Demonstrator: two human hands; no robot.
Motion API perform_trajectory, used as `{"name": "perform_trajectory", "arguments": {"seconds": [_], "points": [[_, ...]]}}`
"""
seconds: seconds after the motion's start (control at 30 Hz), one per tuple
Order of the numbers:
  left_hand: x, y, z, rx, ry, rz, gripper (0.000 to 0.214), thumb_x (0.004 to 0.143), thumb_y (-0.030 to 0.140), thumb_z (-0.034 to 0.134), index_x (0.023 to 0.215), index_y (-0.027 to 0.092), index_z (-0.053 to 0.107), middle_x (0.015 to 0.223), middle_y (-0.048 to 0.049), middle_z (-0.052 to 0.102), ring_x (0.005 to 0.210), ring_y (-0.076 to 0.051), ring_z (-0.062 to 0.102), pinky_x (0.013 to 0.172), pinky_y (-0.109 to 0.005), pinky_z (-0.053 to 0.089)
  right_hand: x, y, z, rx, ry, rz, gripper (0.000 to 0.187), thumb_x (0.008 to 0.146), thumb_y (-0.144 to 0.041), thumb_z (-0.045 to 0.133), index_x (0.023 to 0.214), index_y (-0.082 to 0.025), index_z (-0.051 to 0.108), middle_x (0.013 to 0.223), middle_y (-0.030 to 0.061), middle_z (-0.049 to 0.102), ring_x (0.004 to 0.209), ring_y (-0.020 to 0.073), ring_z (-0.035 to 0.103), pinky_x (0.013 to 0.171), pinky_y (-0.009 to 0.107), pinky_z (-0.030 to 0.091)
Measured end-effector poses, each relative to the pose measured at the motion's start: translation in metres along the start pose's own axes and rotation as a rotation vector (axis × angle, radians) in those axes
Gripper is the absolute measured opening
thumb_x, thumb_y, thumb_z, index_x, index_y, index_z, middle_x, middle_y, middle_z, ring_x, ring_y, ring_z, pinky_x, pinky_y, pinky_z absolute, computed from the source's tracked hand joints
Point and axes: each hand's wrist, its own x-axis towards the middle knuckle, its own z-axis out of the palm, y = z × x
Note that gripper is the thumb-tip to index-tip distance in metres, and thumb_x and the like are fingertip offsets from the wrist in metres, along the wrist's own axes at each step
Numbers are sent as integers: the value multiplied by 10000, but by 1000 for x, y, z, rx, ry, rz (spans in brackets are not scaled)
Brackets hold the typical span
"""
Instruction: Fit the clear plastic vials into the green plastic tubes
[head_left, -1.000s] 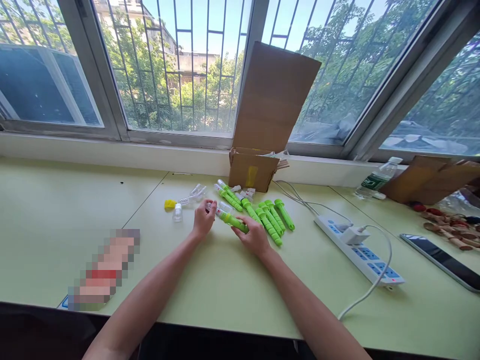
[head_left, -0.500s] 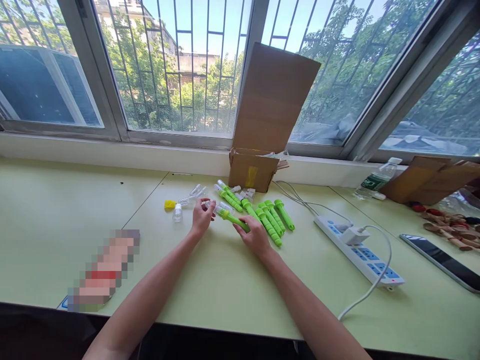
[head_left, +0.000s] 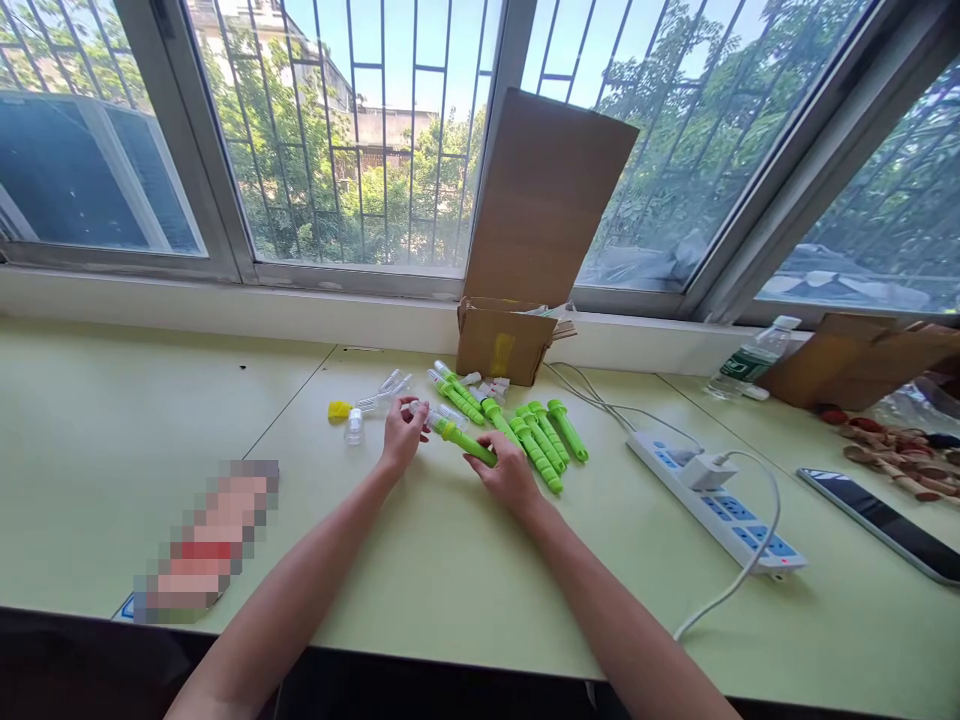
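Observation:
Between my hands, slanting across just above the table, is a green plastic stick with a clear ribbed top (head_left: 459, 437). My right hand (head_left: 510, 470) is closed around its lower green end. At the other end, the fingers of my left hand (head_left: 405, 437) pinch the clear top; the fingertips partly hide it. Several similar green sticks (head_left: 541, 455) lie just beyond my right hand. Left of my left hand are a small clear cup-like piece (head_left: 354, 428), a yellow piece (head_left: 339, 411) and several clear tubes (head_left: 394, 382).
Behind the sticks stands an open cardboard box (head_left: 501, 345) with a raised flap. To the right lie a white power strip (head_left: 712, 500) with cables, a phone (head_left: 885, 525), a water bottle (head_left: 754, 358) and wooden pieces (head_left: 892, 460). A blurred-out item (head_left: 206, 545) lies at front left.
Both hands keep their grip on the green stick. It and the right hand have shifted very slightly; the things on the table lie as before.

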Motion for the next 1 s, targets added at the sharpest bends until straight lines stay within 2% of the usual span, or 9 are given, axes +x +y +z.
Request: {"name": "perform_trajectory", "arguments": {"seconds": [0.2,0.37,0.43,0.6,0.8,0.9,1.0], "points": [[0,0,0,-16,1,-14,417,743,470,633,988,170,479,703,-4,590,519,-119,584,403,-228,497,-1,1,0,-23,-19,-23,246,862,-364,534,1017,-186,602,959,96,670,859,242,629,772,352,483],[-1,0,0,-25,-5,-22,415,742,464,633,997,170,486,708,1,585,506,-110,580,405,-226,496,0,0,1,21,-29,-8,341,775,-342,640,1065,-182,559,962,86,650,835,231,622,757,358,491],[-1,1,0,-29,-2,-26,419,743,467,630,1000,169,486,702,4,582,502,-109,579,407,-225,496,0,0,1,15,-32,9,305,758,-311,644,1020,-186,551,929,72,640,806,220,615,735,351,490],[0,2,-1,-30,1,-30,414,745,469,623,993,167,486,690,7,576,501,-111,582,408,-224,493,0,2,1,-31,-39,13,203,810,-341,581,946,-191,572,896,76,641,790,222,609,720,342,480],[-1,1,-1,-24,-4,-27,413,753,460,616,1006,166,477,684,10,570,506,-115,584,411,-225,494,0,0,0,-45,-82,2,261,887,-351,474,1056,-191,591,959,93,668,854,241,623,752,352,480],[-2,1,0,-16,-14,-29,399,759,443,612,1014,166,482,692,4,572,507,-113,580,411,-225,494,0,0,1,-35,-81,19,326,824,-361,567,1096,-182,557,960,89,657,833,234,622,738,348,482],[-3,2,1,-16,-16,-33,396,759,440,611,1016,167,485,699,2,576,506,-109,577,412,-224,495,-1,0,2,-42,-84,46,307,765,-314,624,1031,-188,538,898,66,646,763,221,612,696,341,476]]}}
